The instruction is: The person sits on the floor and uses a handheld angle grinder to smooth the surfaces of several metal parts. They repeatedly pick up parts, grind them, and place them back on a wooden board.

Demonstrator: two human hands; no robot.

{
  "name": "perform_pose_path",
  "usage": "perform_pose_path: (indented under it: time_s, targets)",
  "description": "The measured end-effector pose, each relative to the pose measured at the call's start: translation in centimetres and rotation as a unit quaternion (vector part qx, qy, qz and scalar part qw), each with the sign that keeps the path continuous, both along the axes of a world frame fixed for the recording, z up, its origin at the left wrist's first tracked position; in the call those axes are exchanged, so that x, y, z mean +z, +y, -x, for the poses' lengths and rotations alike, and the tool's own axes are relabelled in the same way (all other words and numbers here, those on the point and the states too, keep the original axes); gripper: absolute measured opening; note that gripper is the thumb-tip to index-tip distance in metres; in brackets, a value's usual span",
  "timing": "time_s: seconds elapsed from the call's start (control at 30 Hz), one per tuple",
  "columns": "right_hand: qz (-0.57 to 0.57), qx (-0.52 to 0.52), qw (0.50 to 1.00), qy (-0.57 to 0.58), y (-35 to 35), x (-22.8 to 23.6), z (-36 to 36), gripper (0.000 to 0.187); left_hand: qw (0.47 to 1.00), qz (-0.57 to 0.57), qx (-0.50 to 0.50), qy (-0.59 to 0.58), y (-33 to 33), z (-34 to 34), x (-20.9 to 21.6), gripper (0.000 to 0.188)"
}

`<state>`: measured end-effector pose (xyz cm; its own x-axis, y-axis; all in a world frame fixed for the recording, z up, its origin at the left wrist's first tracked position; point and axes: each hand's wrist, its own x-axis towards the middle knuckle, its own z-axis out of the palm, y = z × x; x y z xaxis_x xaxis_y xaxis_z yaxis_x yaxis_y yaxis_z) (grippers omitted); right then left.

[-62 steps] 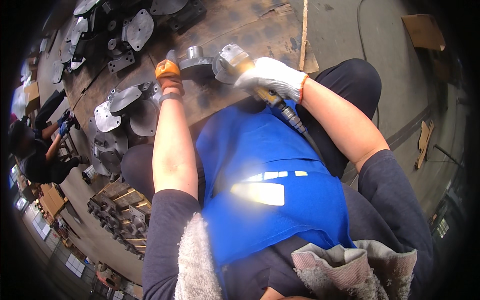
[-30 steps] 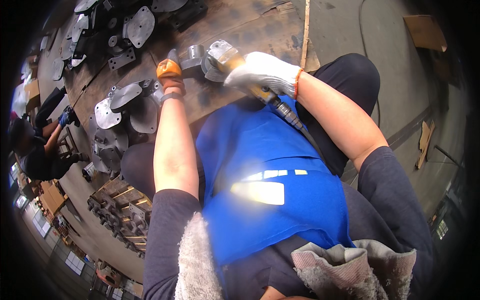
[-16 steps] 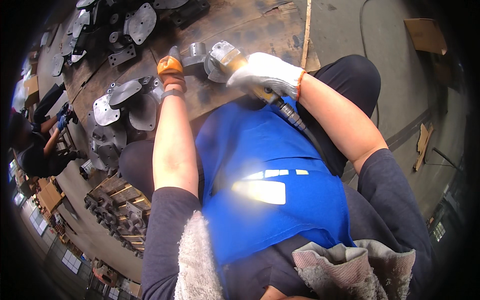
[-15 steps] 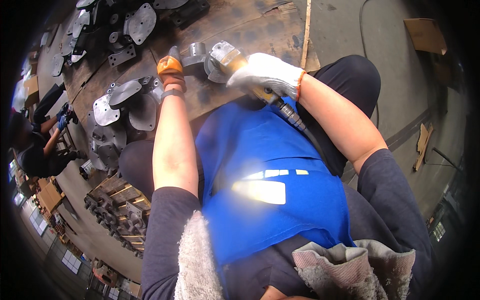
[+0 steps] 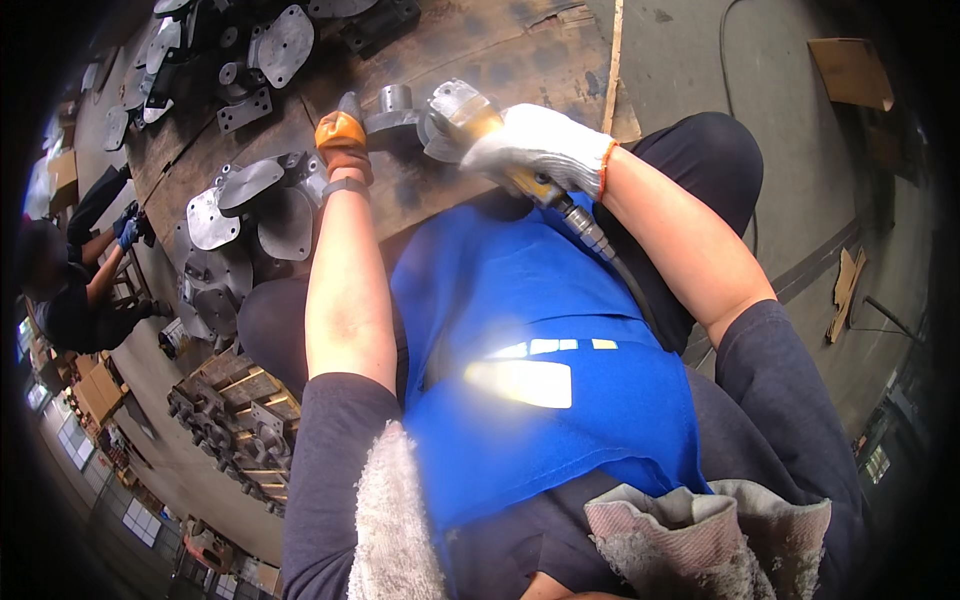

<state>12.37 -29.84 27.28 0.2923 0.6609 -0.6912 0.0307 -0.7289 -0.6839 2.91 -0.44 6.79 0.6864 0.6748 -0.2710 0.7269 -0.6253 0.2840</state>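
In an orange and grey glove, my left hand (image 5: 343, 138) is closed on the left end of a grey metal casting (image 5: 393, 118) with a short round boss standing up. My right hand (image 5: 540, 148), in a white knit glove, wraps round the body of an air angle grinder (image 5: 463, 105). The grinder's head and disc lie just right of the casting; I cannot tell whether they touch it. From its rear end, a metal coupling (image 5: 585, 230) leads to a dark hose running down beside my leg.
Grey metal castings (image 5: 250, 200) are piled left of my left forearm, and more (image 5: 285, 45) lie at the far left of the wooden bench (image 5: 500, 60). A pallet (image 5: 235, 390) of metal parts stands lower left. Another person (image 5: 80, 270) works at the left. Cardboard (image 5: 850, 72) lies at the right.
My right hand and the grinder have shifted slightly to the right, away from the boss. My left hand and the casting stay in place.
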Motion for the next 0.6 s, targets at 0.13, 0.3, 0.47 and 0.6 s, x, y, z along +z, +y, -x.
perform_pose_path:
  time_s: [0.13, 0.3, 0.47, 0.6]
  targets:
    - [-0.011, 0.032, 0.999, -0.034, 1.0, 1.3, 0.3, 0.027, 0.997, -0.055, -0.046, 0.021, -0.5, 0.1, 0.5, 0.027]
    - [-0.013, 0.067, 0.994, -0.087, 1.1, 1.8, 0.5, 0.025, 0.984, -0.137, -0.111, 0.021, -0.9, 0.3, 0.5, 0.024]
    - [-0.011, 0.085, 0.993, -0.080, 0.5, 1.4, 0.5, 0.020, 0.932, -0.304, -0.192, 0.039, 0.4, 1.0, -1.9, 0.024]
    - [0.018, 0.104, 0.990, -0.091, 0.8, 0.7, 0.5, 0.022, 0.965, -0.217, -0.142, 0.027, 0.3, 0.6, -2.1, 0.027]
